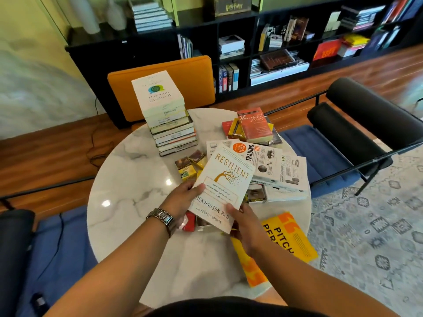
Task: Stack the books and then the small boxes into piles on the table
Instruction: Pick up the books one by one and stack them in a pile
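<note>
We hold the "Resilient" book (223,186) in both hands, raised over the table (128,202) just in front of the pile (170,124), likely bound for its top. Left hand (183,200) grips its left edge with the thumb on the cover; right hand (246,225) pinches the lower corner. The cover reads "Rick Hanson, Ph.D."; the pile's top reads "Malcolm Gladwell". Small boxes (190,164) lie just before the pile.

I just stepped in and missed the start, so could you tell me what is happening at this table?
A person is sorting books on a round marble table. Both hands hold the white book Resilient: the left hand at its left edge, the right hand at its lower right corner. A tall pile of books already stands at the far side. More books and small boxes lie scattered, with a yellow book near the right edge.
</note>
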Demonstrator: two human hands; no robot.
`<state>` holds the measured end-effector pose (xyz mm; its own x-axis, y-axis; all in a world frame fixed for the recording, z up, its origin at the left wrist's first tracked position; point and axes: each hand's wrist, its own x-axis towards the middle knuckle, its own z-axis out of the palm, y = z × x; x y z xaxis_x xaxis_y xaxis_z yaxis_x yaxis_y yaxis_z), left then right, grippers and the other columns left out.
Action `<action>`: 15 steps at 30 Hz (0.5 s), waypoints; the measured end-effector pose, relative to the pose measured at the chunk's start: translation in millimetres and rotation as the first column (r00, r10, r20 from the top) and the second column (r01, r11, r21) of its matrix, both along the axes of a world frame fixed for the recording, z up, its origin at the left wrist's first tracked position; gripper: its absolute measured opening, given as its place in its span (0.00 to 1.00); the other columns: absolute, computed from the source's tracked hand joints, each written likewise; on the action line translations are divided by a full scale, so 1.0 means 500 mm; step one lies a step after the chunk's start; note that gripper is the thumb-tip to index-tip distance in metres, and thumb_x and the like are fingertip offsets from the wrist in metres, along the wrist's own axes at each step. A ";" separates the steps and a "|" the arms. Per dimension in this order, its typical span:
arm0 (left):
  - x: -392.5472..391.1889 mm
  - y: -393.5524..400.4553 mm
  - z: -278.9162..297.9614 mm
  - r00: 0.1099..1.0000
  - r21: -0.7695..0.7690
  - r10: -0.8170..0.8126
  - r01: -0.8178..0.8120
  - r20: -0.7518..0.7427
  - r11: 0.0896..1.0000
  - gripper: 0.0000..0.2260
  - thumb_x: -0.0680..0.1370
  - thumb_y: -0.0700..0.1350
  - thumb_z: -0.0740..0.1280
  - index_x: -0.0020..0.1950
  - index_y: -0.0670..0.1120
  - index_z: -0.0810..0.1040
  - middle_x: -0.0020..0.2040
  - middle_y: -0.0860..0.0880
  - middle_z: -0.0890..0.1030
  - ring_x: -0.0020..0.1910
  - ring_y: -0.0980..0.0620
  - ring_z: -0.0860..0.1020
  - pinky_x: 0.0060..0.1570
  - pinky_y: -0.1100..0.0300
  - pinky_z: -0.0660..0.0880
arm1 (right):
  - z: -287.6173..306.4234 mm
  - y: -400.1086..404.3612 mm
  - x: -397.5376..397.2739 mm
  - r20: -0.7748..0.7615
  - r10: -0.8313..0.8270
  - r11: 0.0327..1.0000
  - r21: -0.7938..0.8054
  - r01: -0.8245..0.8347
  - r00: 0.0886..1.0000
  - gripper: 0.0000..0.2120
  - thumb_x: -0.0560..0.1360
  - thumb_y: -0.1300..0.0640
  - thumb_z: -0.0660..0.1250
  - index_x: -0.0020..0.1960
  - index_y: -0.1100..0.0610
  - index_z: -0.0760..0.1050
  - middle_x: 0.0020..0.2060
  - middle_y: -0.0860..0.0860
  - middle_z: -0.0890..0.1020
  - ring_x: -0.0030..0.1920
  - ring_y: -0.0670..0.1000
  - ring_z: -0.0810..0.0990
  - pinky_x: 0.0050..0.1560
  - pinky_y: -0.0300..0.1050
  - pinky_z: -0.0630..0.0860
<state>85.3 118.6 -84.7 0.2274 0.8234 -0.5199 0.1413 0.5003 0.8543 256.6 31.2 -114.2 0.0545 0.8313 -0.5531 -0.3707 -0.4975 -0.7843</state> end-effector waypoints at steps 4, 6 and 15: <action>-0.030 0.032 0.026 0.991 0.068 0.134 -0.134 -0.003 0.989 0.13 0.76 0.54 0.67 0.57 0.48 0.75 0.50 0.44 0.84 0.50 0.42 0.83 0.52 0.43 0.79 | 0.032 0.072 -0.006 0.074 0.115 0.988 0.092 -0.121 0.991 0.20 0.74 0.58 0.72 0.63 0.52 0.69 0.51 0.55 0.85 0.44 0.58 0.83 0.30 0.45 0.76; -0.048 0.049 0.043 0.988 0.120 0.147 -0.142 -0.040 0.983 0.10 0.78 0.54 0.64 0.57 0.53 0.74 0.52 0.47 0.84 0.51 0.45 0.83 0.53 0.43 0.79 | 0.055 0.115 -0.013 0.112 0.126 0.980 0.139 -0.141 0.986 0.19 0.74 0.59 0.71 0.62 0.52 0.70 0.49 0.55 0.85 0.43 0.58 0.84 0.35 0.52 0.80; -0.127 0.189 0.147 0.971 0.308 0.234 -0.236 0.042 0.922 0.14 0.80 0.41 0.62 0.66 0.48 0.73 0.60 0.48 0.81 0.52 0.51 0.80 0.33 0.64 0.77 | 0.213 0.358 -0.064 0.353 0.187 0.878 0.358 -0.317 0.917 0.14 0.79 0.58 0.64 0.65 0.53 0.73 0.47 0.55 0.85 0.30 0.50 0.81 0.25 0.40 0.72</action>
